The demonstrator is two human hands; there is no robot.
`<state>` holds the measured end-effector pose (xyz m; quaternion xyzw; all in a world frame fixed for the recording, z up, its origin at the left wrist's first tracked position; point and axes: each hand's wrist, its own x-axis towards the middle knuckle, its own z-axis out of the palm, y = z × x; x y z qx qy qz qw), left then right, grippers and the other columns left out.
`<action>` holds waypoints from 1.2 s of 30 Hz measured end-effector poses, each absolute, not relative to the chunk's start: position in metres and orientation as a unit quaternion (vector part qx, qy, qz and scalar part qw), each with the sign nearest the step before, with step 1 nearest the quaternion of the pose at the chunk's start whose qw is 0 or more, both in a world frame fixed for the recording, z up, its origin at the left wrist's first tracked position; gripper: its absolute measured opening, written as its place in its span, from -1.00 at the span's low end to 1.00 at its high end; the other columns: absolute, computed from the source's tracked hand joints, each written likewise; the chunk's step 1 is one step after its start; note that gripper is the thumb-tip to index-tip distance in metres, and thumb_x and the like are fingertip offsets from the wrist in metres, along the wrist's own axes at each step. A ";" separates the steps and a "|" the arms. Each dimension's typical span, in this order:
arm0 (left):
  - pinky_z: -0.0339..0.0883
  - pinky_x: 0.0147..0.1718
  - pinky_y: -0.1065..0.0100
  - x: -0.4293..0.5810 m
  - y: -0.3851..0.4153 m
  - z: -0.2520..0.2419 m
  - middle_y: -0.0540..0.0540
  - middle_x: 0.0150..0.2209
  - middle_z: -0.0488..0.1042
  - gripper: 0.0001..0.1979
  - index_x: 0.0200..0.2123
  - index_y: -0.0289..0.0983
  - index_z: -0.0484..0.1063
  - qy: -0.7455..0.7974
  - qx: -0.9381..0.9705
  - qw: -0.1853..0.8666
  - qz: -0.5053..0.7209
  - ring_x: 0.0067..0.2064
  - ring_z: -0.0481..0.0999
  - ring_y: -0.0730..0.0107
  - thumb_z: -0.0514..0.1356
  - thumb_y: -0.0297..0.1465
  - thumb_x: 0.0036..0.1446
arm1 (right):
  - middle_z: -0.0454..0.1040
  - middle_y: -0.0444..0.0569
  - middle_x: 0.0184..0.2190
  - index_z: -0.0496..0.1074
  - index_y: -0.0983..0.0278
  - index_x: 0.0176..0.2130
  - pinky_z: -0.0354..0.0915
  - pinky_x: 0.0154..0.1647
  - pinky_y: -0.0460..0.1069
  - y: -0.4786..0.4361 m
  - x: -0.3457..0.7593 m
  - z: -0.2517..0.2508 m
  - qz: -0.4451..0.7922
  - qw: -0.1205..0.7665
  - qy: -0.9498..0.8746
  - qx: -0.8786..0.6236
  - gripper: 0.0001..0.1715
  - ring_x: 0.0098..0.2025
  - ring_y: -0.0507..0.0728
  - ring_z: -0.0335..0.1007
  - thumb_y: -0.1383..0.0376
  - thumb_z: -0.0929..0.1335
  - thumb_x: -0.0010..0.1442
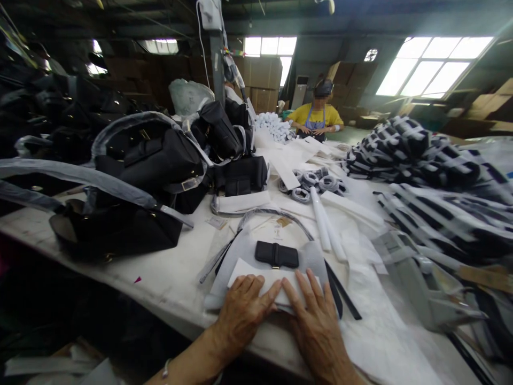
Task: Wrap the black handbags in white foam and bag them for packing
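My left hand (243,310) and my right hand (316,318) lie flat side by side, fingers stretched out, pressing on a folded white sheet (248,270) at the near edge of the table. Just beyond my fingertips a small black leather pouch (276,254) with a metal clasp rests on a grey wrapped piece (240,251). A thin black strap (340,291) runs out to the right of my right hand. Neither hand holds anything.
Black handbags (160,160) wrapped in grey film are heaped at the left. Black-and-white striped bundles (420,155) pile up at the right. Grey tape rolls (316,182) and white paper tubes (323,219) lie mid-table. A person in a yellow shirt (318,117) works at the far end.
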<state>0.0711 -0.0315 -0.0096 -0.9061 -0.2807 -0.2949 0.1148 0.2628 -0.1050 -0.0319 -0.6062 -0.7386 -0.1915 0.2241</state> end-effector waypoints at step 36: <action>0.34 -0.03 0.15 0.072 -0.030 -0.007 -0.40 0.08 0.45 -0.62 0.14 -0.53 0.27 -0.183 -0.944 0.243 -0.124 0.05 0.50 0.10 -0.08 -0.58 0.31 | 0.44 0.18 0.05 0.29 0.36 0.21 0.21 0.18 0.23 -0.104 0.253 -0.020 -0.282 0.121 -0.774 -0.553 -0.44 0.09 0.29 0.32 0.48 0.27 0.22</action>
